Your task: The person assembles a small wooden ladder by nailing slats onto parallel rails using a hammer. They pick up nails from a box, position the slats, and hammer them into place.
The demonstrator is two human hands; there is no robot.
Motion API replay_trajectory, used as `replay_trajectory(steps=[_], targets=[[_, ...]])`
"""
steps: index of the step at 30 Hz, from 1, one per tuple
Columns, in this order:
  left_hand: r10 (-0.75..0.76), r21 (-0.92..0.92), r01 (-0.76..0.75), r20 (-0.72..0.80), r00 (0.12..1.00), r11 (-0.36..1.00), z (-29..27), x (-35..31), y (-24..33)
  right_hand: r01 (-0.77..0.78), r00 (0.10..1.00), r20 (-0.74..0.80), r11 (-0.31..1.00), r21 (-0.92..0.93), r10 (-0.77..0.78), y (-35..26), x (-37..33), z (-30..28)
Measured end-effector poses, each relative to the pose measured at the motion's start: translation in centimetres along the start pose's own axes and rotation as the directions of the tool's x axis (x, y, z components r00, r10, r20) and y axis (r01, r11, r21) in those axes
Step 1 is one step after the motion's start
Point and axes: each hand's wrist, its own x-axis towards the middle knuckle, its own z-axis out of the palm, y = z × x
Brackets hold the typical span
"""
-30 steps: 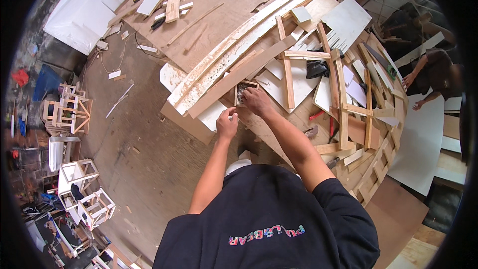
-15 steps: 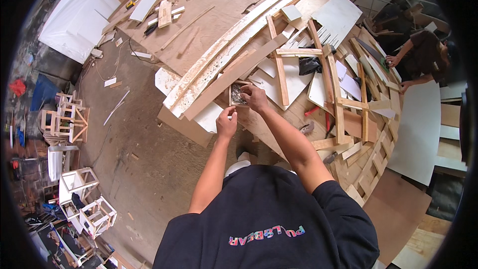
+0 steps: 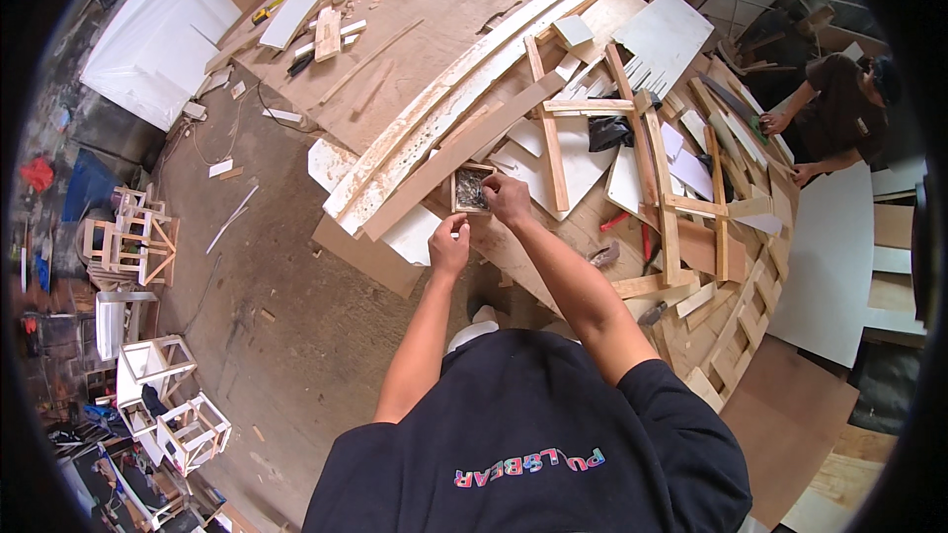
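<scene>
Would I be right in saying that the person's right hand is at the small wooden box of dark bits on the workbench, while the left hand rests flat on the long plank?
Not quite. In the head view the right hand is indeed at the small wooden box, but the left hand does not rest flat on the long plank; it is closed, pinching a small pale piece just below the box.
</scene>
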Motion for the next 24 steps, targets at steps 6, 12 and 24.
replay_trajectory(steps=[6, 12, 24], targets=[[-0.008, 0.017, 0.009, -0.070, 0.998, 1.000, 0.0, 0.4, -1.5, 0.175, 0.980, 0.125, 0.969, -0.176, -0.155, -1.8, -0.1, 1.3], [-0.047, 0.007, 0.048, -0.072, 0.996, 0.999, 0.4, 0.9, -1.5, -0.021, 0.980, 0.182, 0.956, -0.294, 0.078, -2.5, 0.7, 2.9], [-0.137, -0.019, 0.135, -0.078, 0.988, 0.991, -0.5, 1.5, -2.2, -0.080, 0.966, 0.208, 0.941, -0.328, 0.154, -3.4, 1.6, 2.7]])
